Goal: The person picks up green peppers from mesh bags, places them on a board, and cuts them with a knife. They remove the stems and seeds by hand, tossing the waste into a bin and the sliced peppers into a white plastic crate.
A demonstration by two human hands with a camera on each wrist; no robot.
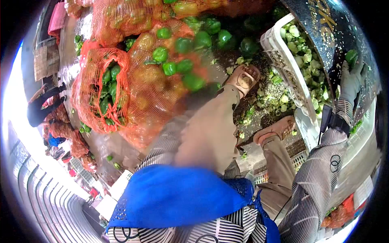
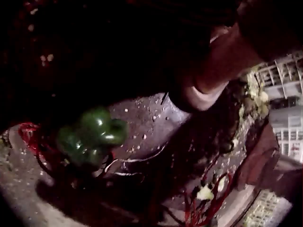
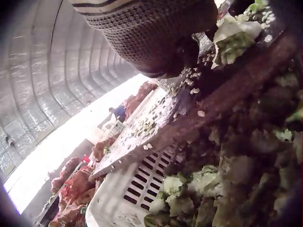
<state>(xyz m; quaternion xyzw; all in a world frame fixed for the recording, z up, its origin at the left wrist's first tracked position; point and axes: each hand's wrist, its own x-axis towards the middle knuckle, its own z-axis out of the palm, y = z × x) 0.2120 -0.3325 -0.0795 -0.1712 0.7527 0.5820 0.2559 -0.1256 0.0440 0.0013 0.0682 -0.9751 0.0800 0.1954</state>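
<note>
At the right edge of the head view my gloved right hand [image 1: 351, 82] holds a green bell pepper [image 1: 351, 58] between thumb and fingers, over a dark, seed-strewn board [image 1: 330, 44]. In the right wrist view the glove [image 3: 156, 40] hides its fingertips, and a pale cut pepper core [image 3: 233, 43] lies just past it. My left hand [image 1: 198, 96] is a grey motion blur in front of the orange net sack [image 1: 148, 109], close to a blurred green pepper [image 1: 193, 82]; I cannot tell its grip. The dark left wrist view shows glossy green peppers [image 2: 92, 135].
A white crate [image 1: 279, 30] full of pepper cores [image 1: 302, 56] stands beside the board. Loose peppers [image 1: 202, 39] lie on and behind the sack. An open net bag [image 1: 87, 93] of peppers sits at left. My sandalled foot [image 1: 244, 79] is amid scattered scraps [image 1: 263, 97].
</note>
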